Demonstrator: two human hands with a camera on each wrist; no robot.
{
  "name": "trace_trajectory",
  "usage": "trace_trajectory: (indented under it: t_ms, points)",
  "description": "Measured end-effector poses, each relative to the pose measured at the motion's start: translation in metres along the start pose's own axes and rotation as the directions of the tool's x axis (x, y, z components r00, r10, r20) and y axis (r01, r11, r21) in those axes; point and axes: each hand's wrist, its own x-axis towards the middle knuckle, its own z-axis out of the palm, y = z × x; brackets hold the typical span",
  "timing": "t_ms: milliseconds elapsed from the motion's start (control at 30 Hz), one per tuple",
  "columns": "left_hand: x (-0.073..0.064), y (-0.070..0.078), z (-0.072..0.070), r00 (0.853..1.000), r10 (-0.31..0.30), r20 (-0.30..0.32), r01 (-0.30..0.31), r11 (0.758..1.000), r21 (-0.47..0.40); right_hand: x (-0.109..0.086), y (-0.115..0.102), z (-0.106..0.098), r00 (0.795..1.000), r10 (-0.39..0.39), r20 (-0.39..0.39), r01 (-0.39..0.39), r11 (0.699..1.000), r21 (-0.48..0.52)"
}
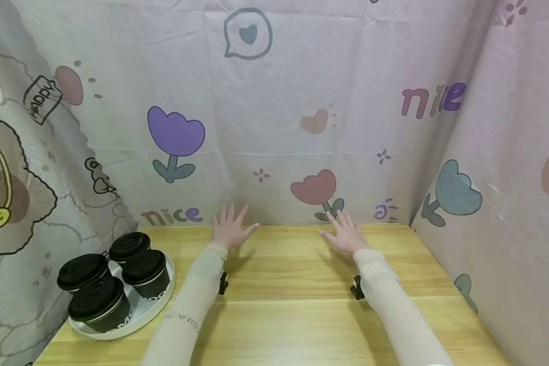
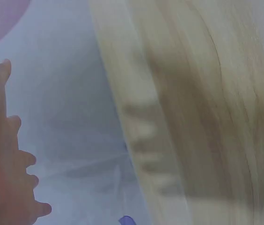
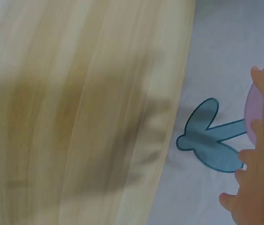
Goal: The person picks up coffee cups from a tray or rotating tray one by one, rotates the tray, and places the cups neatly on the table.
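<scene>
My left hand (image 1: 229, 231) is stretched out over the far part of the wooden table (image 1: 283, 325), fingers spread and nothing held. To its right, my right hand (image 1: 346, 234) is also spread, with no object in it. Shadows of both hands fall on the wood in the wrist views, so they hover above it. Nearest to the left arm is a round white tray (image 1: 170, 284) bearing several black lidded cups, among them a front cup (image 1: 99, 305) and a right-hand cup (image 1: 146, 274). White lettering shows partly on the cups.
A pale printed curtain (image 1: 265, 101) hangs behind the table's far edge and along both sides. The tray stands at the table's left edge. Small black wrist devices, such as the right one (image 1: 357, 287), sit under each sleeve.
</scene>
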Motion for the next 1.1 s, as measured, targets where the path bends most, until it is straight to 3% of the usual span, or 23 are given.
trace_trajectory:
  t_ms: [267,400,600,733,933,1033,1100]
  points:
    - [-0.028,0.002,-0.017,0.995,0.053,-0.083,-0.056,0.998,-0.034,-0.002,-0.018,0.0,0.999,-0.046,-0.011,0.045,0.997,-0.058]
    - [-0.044,0.0,-0.02,0.985,0.084,-0.152,-0.089,0.996,-0.03,-0.004,-0.031,0.002,0.996,-0.084,-0.034,0.082,0.994,-0.072]
    - [-0.072,-0.005,-0.024,0.956,0.118,-0.267,-0.132,0.991,-0.034,-0.005,-0.052,0.006,0.989,-0.142,-0.046,0.139,0.988,-0.06]
    - [-0.095,-0.01,-0.03,0.942,0.109,-0.316,-0.133,0.99,-0.053,-0.004,-0.068,0.01,0.983,-0.178,-0.038,0.177,0.983,-0.045]
    - [-0.13,-0.018,-0.049,0.923,0.096,-0.372,-0.132,0.988,-0.075,-0.002,-0.095,0.02,0.973,-0.227,-0.031,0.227,0.974,-0.024]
    - [-0.15,-0.023,-0.061,0.903,0.086,-0.42,-0.123,0.991,-0.06,-0.001,-0.111,0.025,0.965,-0.26,-0.017,0.26,0.965,-0.016]
    - [-0.162,-0.025,-0.07,0.881,0.087,-0.465,-0.124,0.991,-0.048,-0.001,-0.122,0.028,0.96,-0.281,-0.012,0.281,0.96,-0.009]
